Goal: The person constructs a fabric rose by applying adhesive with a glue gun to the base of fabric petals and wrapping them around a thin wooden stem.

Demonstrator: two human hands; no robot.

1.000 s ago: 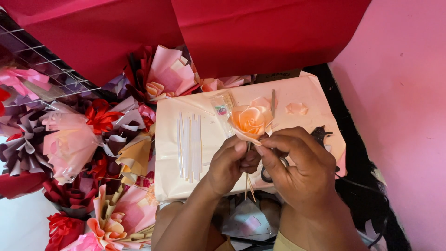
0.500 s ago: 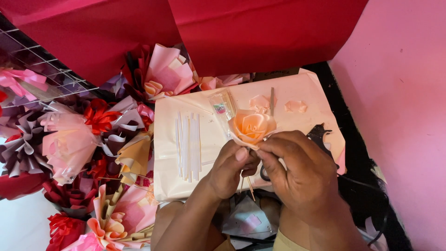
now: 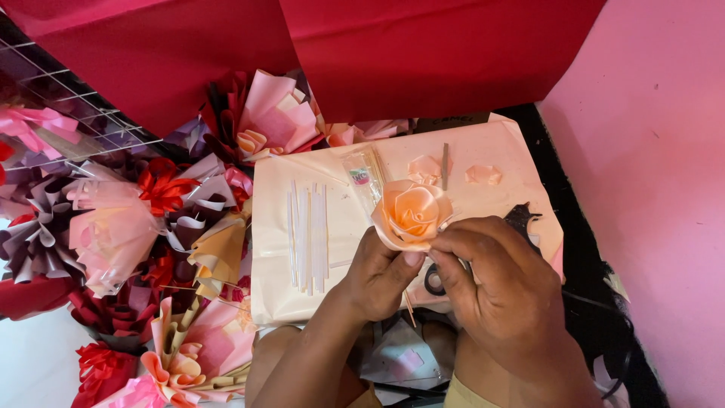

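A peach ribbon rose (image 3: 411, 213) on a thin wooden stick is held over a pale paper sheet (image 3: 272, 249). My left hand (image 3: 377, 273) pinches the base of the rose from below and left. My right hand (image 3: 495, 279) presses against its right side, fingers curled at the base. The stick pokes out beneath my left hand. Several white sticks (image 3: 307, 236) lie side by side on the sheet to the left.
Wrapped paper bouquets (image 3: 121, 227) in pink, red and grey crowd the left side. Loose peach ribbon pieces (image 3: 483, 174) and a small clear packet (image 3: 361, 177) lie at the sheet's far edge. Red sheets (image 3: 423, 53) hang behind; a pink wall (image 3: 657, 151) stands right.
The rose has dropped slightly toward me and turned, its face now showing upward. Both hands stay closed at its base.
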